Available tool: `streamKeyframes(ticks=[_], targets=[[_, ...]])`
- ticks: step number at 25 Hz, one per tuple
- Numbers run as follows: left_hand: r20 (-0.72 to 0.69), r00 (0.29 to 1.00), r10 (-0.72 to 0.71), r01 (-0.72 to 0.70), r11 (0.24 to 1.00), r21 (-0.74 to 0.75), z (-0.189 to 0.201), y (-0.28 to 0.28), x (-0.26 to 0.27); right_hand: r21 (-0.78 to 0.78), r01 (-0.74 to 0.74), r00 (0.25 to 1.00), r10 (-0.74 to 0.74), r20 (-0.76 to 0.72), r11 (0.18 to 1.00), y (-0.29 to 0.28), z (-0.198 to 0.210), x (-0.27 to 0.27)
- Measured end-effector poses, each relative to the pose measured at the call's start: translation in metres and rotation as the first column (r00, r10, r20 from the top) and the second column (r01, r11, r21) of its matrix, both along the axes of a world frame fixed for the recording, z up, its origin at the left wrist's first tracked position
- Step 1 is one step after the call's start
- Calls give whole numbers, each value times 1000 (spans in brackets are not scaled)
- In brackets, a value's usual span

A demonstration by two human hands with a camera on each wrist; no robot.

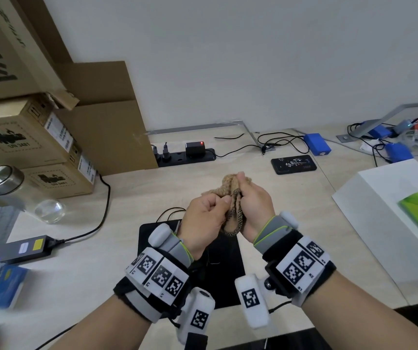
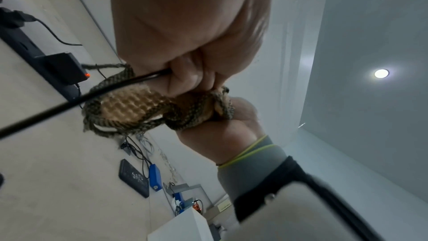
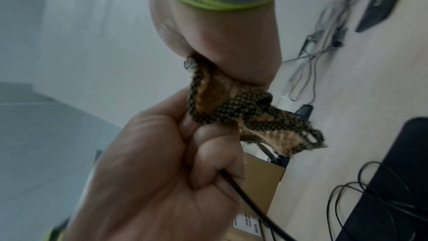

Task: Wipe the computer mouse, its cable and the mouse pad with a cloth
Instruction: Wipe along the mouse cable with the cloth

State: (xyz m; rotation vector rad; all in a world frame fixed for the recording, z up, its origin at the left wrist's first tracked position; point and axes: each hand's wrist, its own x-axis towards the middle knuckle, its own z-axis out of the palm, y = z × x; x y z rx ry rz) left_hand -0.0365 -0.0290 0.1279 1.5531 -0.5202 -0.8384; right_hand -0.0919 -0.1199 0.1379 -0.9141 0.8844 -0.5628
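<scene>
1. Nearest, both hands are raised above the black mouse pad, which lies flat on the worktop under the wrists.
2. The left hand has its grip curled tight round the thin black cable; the wrist views show the cable running out of the fist.
3. The right hand pinches the bunched tan cloth, its dark braided edge folded against the left fingers. The two fists touch.
4. My reading: the cable step is in hand, the cloth closed on it where the fists meet, though that contact itself is hidden.
5. The mouse is not visible; it may be hidden beneath the hands.
6. Next likely calls for keeping the cable taut while the cloth slides along it.
7. Further off, slack cable loops lie on the worktop.
</scene>
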Motion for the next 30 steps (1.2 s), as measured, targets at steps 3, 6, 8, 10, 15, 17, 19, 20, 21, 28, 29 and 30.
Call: streamKeyframes(ticks=[3, 6, 8, 10, 15, 17, 19, 20, 21, 28, 29, 30], targets=[[33, 999, -40, 39, 999, 20, -4, 12, 2, 162, 130, 991, -135, 19, 978, -31, -11, -4], [47, 998, 46, -47, 999, 14, -10, 26, 12, 324, 23, 976, -91, 196, 946, -62, -6, -19], [145, 985, 99, -96, 995, -29, -8, 26, 17, 352, -21, 954, -86, 286, 936, -64, -9, -26], [345, 932, 113, -102, 993, -52, -2, 20, 19, 385, -121, 937, -23, 348, 915, -47, -8, -27], [772, 635, 23, -83, 996, 39, 8, 14, 20, 146, -221, 956, 185, 227, 964, 5, 0, -21], [874, 483, -58, -56, 994, 97, 11, 12, 16, -98, -97, 993, 103, 58, 990, 16, -5, -13], [889, 434, -145, -30, 984, 176, 11, 11, 11, -269, -16, 998, -1, -63, 963, 20, -9, -10], [884, 439, -164, -19, 981, 191, 10, 12, 10, -285, -5, 997, -19, -80, 959, 19, -9, -9], [878, 446, -173, -7, 980, 197, 9, 13, 8, -254, 10, 997, -30, -75, 967, 18, -8, -10], [888, 440, -132, 13, 990, 140, -1, 21, 3, 70, 106, 994, -106, -9, 992, -6, -4, -14], [844, 525, -110, 1, 992, 129, -1, 22, 3, 113, 83, 996, -86, 22, 990, -11, -6, -16], [750, 658, -70, -14, 994, 105, 0, 23, 2, 159, 39, 996, -51, 72, 986, -16, -7, -19]])
